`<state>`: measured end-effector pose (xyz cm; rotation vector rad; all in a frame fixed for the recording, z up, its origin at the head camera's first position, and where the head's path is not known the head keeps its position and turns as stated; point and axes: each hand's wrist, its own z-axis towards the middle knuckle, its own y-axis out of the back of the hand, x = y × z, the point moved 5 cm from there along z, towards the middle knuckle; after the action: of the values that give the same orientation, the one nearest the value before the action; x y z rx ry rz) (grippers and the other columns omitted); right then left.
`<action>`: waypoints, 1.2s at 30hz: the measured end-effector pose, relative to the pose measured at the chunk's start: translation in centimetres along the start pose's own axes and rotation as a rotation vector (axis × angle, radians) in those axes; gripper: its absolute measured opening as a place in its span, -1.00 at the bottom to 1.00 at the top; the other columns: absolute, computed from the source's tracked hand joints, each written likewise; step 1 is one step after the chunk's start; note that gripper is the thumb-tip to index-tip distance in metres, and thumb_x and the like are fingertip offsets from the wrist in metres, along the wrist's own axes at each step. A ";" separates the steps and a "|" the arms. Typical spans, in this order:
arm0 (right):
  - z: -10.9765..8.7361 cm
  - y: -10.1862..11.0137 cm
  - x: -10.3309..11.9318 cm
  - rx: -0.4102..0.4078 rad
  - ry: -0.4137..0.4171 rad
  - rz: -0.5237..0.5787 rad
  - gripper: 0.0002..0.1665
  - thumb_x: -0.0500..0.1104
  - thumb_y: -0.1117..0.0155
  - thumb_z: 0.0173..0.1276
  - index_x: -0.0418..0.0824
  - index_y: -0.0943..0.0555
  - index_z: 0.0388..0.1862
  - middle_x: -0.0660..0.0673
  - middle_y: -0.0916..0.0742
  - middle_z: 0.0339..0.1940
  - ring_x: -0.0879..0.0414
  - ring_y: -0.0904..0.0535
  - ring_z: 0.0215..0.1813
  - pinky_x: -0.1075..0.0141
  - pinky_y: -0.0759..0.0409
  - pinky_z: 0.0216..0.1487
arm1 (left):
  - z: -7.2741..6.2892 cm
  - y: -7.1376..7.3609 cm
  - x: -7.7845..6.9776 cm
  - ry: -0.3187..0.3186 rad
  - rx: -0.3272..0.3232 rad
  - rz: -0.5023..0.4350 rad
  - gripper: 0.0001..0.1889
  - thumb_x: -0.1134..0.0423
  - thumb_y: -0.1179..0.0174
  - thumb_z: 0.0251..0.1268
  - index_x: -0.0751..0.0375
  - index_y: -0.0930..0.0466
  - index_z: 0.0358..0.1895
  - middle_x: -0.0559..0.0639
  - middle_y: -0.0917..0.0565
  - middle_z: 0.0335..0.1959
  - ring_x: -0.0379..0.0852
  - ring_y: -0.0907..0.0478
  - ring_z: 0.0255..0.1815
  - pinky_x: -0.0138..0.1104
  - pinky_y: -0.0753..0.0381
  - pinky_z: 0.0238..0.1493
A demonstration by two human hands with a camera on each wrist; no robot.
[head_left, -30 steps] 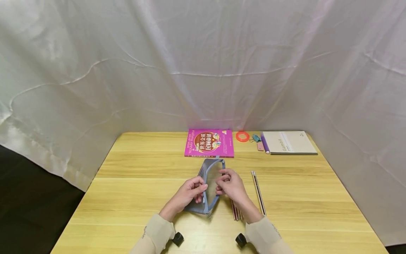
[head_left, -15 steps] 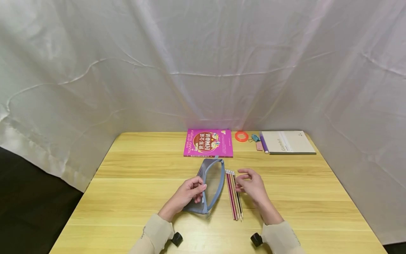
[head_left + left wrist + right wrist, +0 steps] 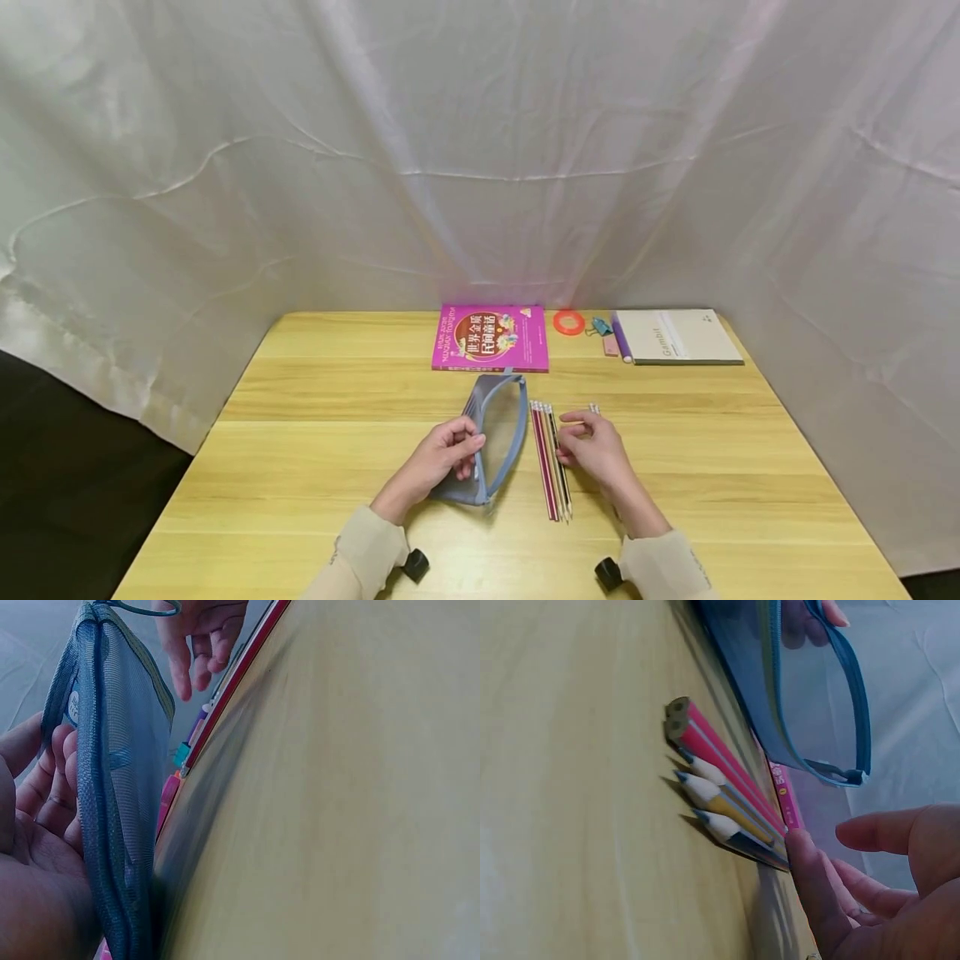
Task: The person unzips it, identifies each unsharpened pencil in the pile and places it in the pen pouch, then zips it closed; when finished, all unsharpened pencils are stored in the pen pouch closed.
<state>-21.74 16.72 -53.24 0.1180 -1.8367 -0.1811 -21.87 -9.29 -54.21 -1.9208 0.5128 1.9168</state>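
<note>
A blue mesh zip pencil case (image 3: 517,446) stands with its mouth spread apart. My left hand (image 3: 438,457) pinches its near-left rim between thumb and fingers; the left wrist view shows those fingers (image 3: 56,784) curled at the fabric. To the case's right lies a row of several pencils (image 3: 546,475), red, wood-toned and dark, points toward me. Beside the row hovers my right hand (image 3: 600,457), fingers loosely bent, thumb and fingers apart. In the right wrist view a fingertip comes close to the pencils (image 3: 720,761); contact is unclear. More pencil ends (image 3: 594,408) peek out behind this hand.
A magenta book (image 3: 491,337) lies behind the case. Farther right along the back are an orange-red ring (image 3: 569,322), a teal binder clip (image 3: 600,326), a pink eraser (image 3: 611,346), a purple marker (image 3: 622,337) and a notebook (image 3: 678,337). Curtains surround the table (image 3: 300,467).
My right hand has left the pencil case's mouth and moved right, to beside the pencil row, uncovering that row. My left hand keeps its hold on the case.
</note>
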 end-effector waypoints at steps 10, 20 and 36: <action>0.1 -0.3 0.2 -0.022 0.028 -0.097 -0.60 -0.38 -0.27 0.45 -0.44 -0.55 0.23 -0.39 -0.73 -0.05 0.04 -0.74 -0.37 0.24 -0.79 -0.26 | 0.1 0.0 0.0 -0.008 0.003 0.002 -0.72 0.19 -0.13 0.61 0.40 -0.44 -0.16 -0.06 -0.54 -0.47 -0.26 -0.46 -0.56 -0.46 -0.52 -0.48; 0.4 0.2 0.5 -0.047 0.111 -0.305 -0.57 -0.34 -0.39 0.35 -0.39 -0.63 0.18 -0.25 -0.80 -0.16 0.05 -0.74 -0.33 0.22 -0.78 -0.26 | 0.1 0.1 -0.2 -0.016 0.003 -0.004 -0.73 0.20 -0.14 0.60 0.40 -0.44 -0.16 -0.03 -0.54 -0.47 -0.26 -0.46 -0.57 -0.46 -0.52 -0.49; 0.4 0.1 0.3 -0.051 0.146 -0.498 -0.41 -0.45 -0.51 0.03 -0.25 -0.69 0.12 -0.11 -0.76 -0.19 0.13 -0.63 -0.36 0.28 -0.63 -0.29 | 0.1 -0.1 0.1 -0.014 0.014 -0.005 -0.71 0.18 -0.12 0.61 0.41 -0.43 -0.17 -0.05 -0.53 -0.47 -0.26 -0.45 -0.56 -0.46 -0.52 -0.48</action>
<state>-22.22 16.74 -53.01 0.5397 -1.6277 -0.5523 -21.95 -9.18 -54.28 -1.8967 0.5157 1.9175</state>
